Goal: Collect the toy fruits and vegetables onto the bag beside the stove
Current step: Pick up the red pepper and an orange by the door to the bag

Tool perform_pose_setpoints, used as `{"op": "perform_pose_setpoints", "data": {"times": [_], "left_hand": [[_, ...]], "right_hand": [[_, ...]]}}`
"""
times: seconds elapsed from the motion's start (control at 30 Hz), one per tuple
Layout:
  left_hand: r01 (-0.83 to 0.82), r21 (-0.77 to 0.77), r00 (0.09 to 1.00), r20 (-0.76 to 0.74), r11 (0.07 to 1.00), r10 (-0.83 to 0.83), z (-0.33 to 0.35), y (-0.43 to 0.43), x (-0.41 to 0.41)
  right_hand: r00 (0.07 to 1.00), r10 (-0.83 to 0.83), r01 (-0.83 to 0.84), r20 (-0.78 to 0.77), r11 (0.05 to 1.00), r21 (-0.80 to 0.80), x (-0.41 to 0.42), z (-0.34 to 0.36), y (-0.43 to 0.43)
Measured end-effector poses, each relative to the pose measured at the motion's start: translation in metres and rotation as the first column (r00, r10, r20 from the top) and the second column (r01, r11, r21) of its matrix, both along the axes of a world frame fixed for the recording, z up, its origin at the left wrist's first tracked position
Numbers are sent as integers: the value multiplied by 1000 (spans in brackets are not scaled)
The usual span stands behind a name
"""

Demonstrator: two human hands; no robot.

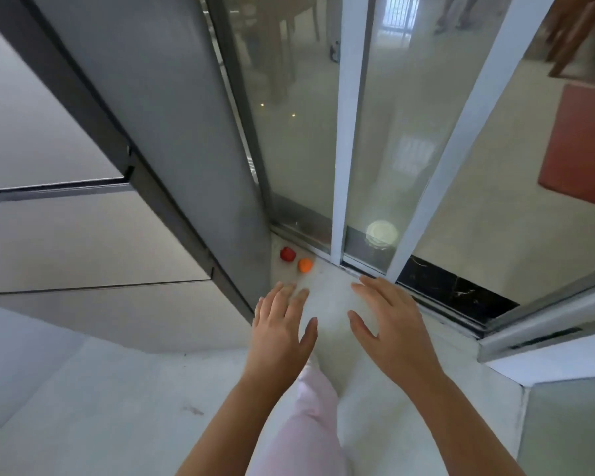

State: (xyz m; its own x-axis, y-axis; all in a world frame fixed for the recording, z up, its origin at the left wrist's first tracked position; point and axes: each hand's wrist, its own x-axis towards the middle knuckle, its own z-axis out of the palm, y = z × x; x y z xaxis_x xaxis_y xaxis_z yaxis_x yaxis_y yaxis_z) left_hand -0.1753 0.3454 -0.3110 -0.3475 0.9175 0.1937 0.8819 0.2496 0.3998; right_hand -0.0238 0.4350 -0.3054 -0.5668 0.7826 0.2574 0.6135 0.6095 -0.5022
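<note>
Two toy fruits lie on the pale floor in the corner where a grey cabinet meets the sliding glass door: a red one (pixel 287 254) and an orange one (pixel 305 265) just to its right. My left hand (pixel 282 324) hovers below them, fingers spread, holding nothing. My right hand (pixel 389 321) is level with it to the right, also spread and empty. Both hands are apart from the fruits. No bag or stove is in view.
A tall grey cabinet (pixel 172 139) stands on the left. The sliding glass door (pixel 337 166) and its track (pixel 426 297) close off the far side. A white counter edge (pixel 547 359) juts in at the right. My pink trouser leg (pixel 306 424) is below.
</note>
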Motion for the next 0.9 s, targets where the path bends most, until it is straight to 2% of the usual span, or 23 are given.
{"op": "perform_pose_setpoints", "data": {"times": [0.27, 0.47, 0.7, 0.9], "left_hand": [[-72, 12, 997, 36, 997, 72, -16, 104, -84], [-96, 94, 995, 13, 991, 95, -8, 163, -138], [-199, 26, 979, 60, 980, 197, -16, 197, -159], [-344, 7, 938, 43, 939, 343, -15, 229, -155]], "right_hand": [[989, 136, -138, 58, 990, 23, -96, 3, 115], [971, 237, -238, 20, 966, 99, -174, 13, 175], [946, 321, -322, 32, 945, 46, -196, -1, 225], [893, 442, -443, -79, 897, 12, -220, -2, 281]]}}
